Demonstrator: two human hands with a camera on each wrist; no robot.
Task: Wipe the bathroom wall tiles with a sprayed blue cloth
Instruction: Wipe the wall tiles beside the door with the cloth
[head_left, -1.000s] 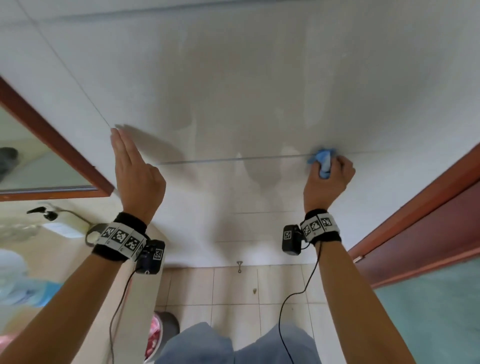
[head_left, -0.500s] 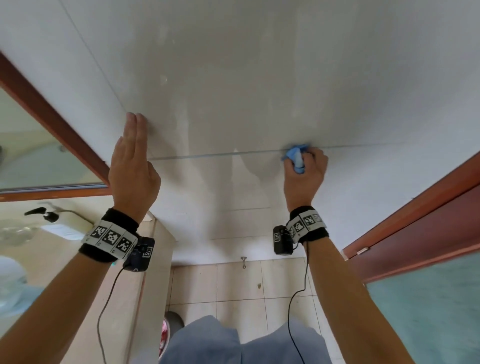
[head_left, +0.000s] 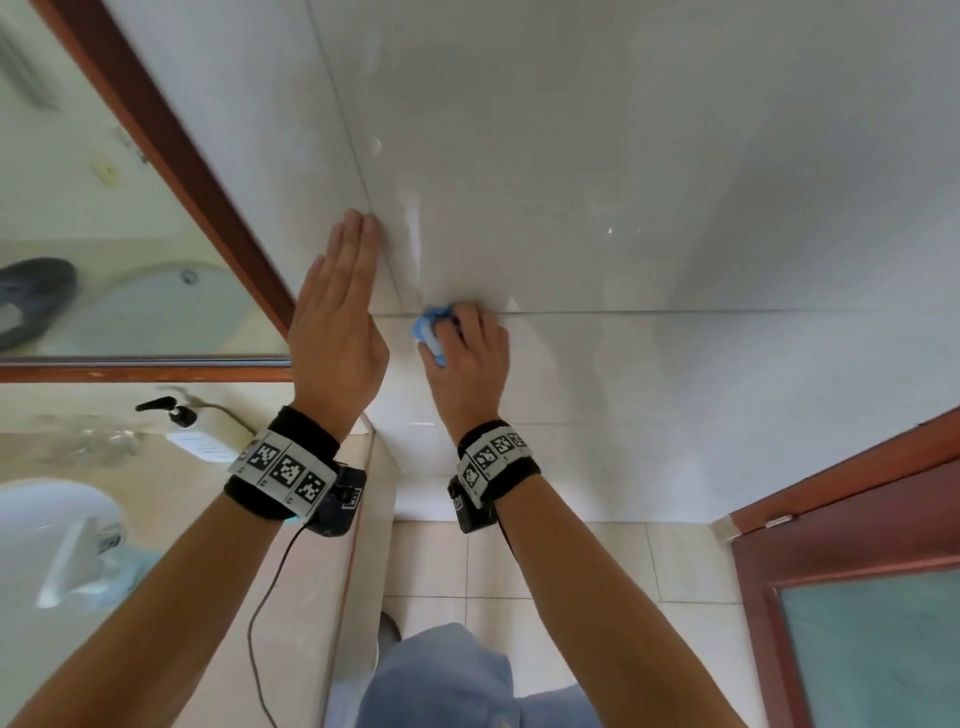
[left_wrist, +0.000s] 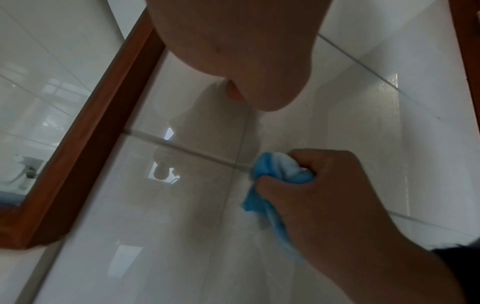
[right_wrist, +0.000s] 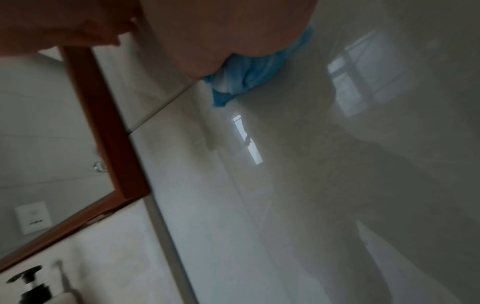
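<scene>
The blue cloth (head_left: 432, 335) is bunched in my right hand (head_left: 465, 358), which grips it and presses it against the glossy white wall tiles (head_left: 623, 208) at a horizontal grout line. In the left wrist view the blue cloth (left_wrist: 275, 185) bulges out of the fist of my right hand (left_wrist: 324, 195). The right wrist view shows the blue cloth (right_wrist: 249, 78) squeezed under the palm against the tile. My left hand (head_left: 337, 317) lies flat on the wall with straight fingers, just left of the cloth, beside a vertical grout line.
A wood-framed mirror (head_left: 171, 171) hangs on the left, close to my left hand. Below it are a counter with a pump bottle (head_left: 179, 415) and a white basin (head_left: 57, 525). A brown door frame (head_left: 841, 467) stands at the lower right. Beige floor tiles (head_left: 441, 561) lie below.
My right hand has slid the cloth leftward along the grout line until it sits next to my left hand. The view has shifted left, with the mirror frame now nearer the middle.
</scene>
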